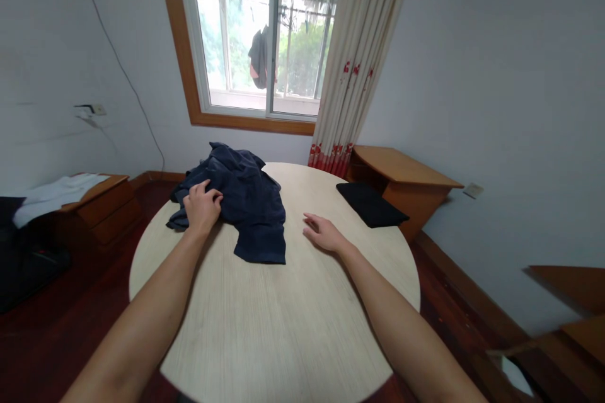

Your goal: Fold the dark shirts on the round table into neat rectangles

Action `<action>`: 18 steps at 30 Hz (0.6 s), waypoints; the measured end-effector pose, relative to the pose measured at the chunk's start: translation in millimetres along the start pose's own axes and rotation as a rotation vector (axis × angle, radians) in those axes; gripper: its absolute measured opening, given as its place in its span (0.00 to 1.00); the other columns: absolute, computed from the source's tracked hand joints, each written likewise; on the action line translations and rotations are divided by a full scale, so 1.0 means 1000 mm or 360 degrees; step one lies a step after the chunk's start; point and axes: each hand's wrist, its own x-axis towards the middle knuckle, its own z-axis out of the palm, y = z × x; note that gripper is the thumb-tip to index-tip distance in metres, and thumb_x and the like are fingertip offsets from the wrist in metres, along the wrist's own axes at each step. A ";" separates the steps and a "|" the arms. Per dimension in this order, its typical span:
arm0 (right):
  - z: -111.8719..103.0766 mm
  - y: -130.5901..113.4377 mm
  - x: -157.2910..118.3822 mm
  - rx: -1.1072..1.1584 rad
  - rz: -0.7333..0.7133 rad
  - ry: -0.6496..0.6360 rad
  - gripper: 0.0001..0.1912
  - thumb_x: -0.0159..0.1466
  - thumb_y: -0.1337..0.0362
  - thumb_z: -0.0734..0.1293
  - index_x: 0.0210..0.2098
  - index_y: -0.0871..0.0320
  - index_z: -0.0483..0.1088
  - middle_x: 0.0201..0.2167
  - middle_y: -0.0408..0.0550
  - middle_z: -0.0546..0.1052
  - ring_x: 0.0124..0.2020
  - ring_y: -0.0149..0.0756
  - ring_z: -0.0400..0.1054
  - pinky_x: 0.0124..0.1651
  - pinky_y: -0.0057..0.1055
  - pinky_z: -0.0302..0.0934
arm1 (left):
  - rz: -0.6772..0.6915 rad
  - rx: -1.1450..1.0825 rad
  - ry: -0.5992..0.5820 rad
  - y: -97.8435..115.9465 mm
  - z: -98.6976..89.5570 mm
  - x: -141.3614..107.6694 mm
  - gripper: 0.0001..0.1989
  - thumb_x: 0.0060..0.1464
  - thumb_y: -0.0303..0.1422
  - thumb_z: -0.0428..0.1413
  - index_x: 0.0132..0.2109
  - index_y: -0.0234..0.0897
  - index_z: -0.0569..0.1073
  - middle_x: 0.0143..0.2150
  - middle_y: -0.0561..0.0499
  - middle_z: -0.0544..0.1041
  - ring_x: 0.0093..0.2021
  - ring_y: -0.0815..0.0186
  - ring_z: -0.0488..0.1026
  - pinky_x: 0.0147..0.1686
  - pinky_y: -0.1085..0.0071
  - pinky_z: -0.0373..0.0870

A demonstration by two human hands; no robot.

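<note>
Left hand point(203, 204), curled, pinch unclear, touches the garment point(248, 192) at its left, while the loosely spread right hand point(324, 232) is apart, right of it.

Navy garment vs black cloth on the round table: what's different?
Shape: the navy garment is a rumpled, raised heap; the black cloth lies flat with fairly straight edges.
Size: the garment covers more of the table than the cloth.
Contact: the left hand is at the garment; neither hand is on the cloth.
Shared: both are dark and lie on the table.
</note>
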 end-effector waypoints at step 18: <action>-0.002 -0.016 0.001 0.0516 0.0192 0.0037 0.38 0.71 0.41 0.55 0.73 0.52 0.49 0.61 0.58 0.72 0.51 0.41 0.75 0.57 0.43 0.66 | 0.0681 -0.1313 0.0025 0.085 -0.022 -0.036 0.09 0.64 0.32 0.52 0.38 0.38 0.75 0.47 0.44 0.82 0.51 0.60 0.77 0.55 0.62 0.71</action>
